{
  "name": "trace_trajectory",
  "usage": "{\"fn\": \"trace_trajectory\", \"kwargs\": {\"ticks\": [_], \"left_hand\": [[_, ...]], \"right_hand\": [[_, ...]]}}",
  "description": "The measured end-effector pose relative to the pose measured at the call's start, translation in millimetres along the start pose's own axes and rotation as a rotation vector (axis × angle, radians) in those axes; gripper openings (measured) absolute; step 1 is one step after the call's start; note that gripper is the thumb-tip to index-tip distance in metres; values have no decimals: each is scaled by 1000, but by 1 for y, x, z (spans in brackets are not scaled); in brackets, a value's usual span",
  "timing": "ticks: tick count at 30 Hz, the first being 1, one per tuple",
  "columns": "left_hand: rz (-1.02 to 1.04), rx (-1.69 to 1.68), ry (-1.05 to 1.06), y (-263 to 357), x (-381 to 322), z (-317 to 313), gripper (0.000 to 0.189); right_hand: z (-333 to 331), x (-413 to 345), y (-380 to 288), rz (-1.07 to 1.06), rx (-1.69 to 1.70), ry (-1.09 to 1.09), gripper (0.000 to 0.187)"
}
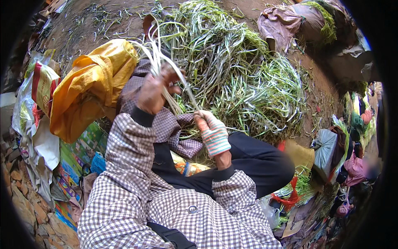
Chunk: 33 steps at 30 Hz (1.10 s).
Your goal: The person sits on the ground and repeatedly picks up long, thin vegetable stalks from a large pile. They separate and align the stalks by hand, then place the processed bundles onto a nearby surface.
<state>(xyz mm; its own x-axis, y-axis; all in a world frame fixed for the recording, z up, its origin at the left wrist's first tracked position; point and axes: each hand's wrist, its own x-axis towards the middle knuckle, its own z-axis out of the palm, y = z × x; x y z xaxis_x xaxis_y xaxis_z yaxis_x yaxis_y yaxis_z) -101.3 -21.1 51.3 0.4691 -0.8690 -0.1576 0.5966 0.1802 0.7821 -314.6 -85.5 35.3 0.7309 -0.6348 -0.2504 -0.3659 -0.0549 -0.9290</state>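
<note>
My left hand [155, 88], bare and slightly blurred, is closed around a small bundle of long pale plant stalks [156, 57] whose ends fan out above it. In my right hand [212, 132], wearing a striped fingerless knit glove, the fingertips pinch one long pale stalk [186, 85] that runs up to the left towards the bundle. Beyond both hands lies a large heap of green and pale stalks [230, 71] on bare soil. A checked cloth [168, 124] is spread over my lap, under the hands.
An orange-yellow sack [90, 81] lies at the left, beside a red and white bag [45, 88]. Red ties [289, 196] and greens are near my right knee. A grey tied bundle [325, 152] stands farther right, with people [356, 168] beyond. Stones [34, 208] lie lower left.
</note>
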Motion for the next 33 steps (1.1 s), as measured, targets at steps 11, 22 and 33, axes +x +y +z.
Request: {"fn": "trace_trajectory", "kwargs": {"ticks": [11,22,33], "left_hand": [[75,-489,86,-30,-9,-6,25],[238,-642,139,-40,-7,10,31],[-15,-512,-74,-59,-4,32,42]], "right_hand": [[-21,-4,12,-33,-38,174,27],[-6,22,13,16,649,412,46],[18,43,44,102,654,243,32]]}}
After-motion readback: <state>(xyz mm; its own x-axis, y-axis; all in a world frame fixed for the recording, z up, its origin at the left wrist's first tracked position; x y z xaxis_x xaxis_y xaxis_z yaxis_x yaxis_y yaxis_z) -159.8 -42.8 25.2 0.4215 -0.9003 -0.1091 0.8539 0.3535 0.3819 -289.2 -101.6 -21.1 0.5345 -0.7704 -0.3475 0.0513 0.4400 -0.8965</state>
